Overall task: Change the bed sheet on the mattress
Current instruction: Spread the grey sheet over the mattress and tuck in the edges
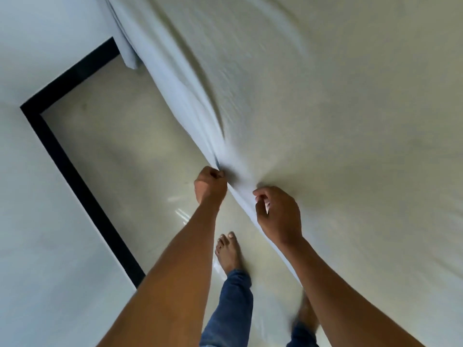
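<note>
Where the person stands close to the side of the bed, a bare foot (228,251) and a leg in blue jeans (230,309) are on the glossy floor (120,151), and both forearms reach forward to the edge of the bed sheet (325,108). The right hand (278,214) is the nearer one. Its grip is narrow, with thumb and curled fingers pinching the hem of the white cloth. The left hand (210,184) is a little further along the same edge, closed like a fist, with a fold of the sheet caught in its grip. Folds fan out from the two hands, so I judge that the cloth is under pull.

The edge they hold runs on a slant, from low right near the body to high left. The whole sheet lies to the right and ahead of both grips, spread over the mattress, which is hidden under it. A pull toward the person's left would either draw the cloth off or tighten it; I cannot tell which.

At the far end a corner of the sheet (130,58) hangs down beside the wall (37,46) and the black skirting (70,76).
</note>
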A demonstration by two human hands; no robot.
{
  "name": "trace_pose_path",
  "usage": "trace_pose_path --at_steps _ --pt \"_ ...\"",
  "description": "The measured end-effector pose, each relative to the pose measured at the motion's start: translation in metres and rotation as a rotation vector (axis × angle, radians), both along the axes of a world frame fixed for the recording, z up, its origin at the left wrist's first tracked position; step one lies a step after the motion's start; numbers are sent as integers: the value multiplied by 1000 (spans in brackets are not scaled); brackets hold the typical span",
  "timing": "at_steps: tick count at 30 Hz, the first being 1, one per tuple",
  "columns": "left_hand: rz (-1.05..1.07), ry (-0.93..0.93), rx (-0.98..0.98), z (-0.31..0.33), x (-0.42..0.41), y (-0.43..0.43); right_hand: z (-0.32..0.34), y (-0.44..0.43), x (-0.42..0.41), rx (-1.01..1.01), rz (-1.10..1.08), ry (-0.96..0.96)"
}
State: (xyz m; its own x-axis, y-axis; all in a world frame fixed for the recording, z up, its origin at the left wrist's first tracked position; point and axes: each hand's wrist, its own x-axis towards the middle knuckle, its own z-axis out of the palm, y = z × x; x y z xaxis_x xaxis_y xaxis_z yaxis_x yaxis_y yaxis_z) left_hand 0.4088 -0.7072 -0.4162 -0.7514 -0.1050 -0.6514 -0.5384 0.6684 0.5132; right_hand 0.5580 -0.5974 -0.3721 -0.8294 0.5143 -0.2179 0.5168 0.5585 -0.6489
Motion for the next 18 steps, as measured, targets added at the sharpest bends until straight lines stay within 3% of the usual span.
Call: trace_pose_path --at_steps 4,9,14,18 --pt "155 -241 262 0 -21 14 7 -4 -49 55 70 -11" --pt "202 -174 332 14 -105 11 20 4 -126 107 86 -74" --pt "103 -29 249 31 -221 3 31 5 -228 71 114 -36" --pt "-146 3 95 19 -268 -21 33 12 -315 2 121 51"
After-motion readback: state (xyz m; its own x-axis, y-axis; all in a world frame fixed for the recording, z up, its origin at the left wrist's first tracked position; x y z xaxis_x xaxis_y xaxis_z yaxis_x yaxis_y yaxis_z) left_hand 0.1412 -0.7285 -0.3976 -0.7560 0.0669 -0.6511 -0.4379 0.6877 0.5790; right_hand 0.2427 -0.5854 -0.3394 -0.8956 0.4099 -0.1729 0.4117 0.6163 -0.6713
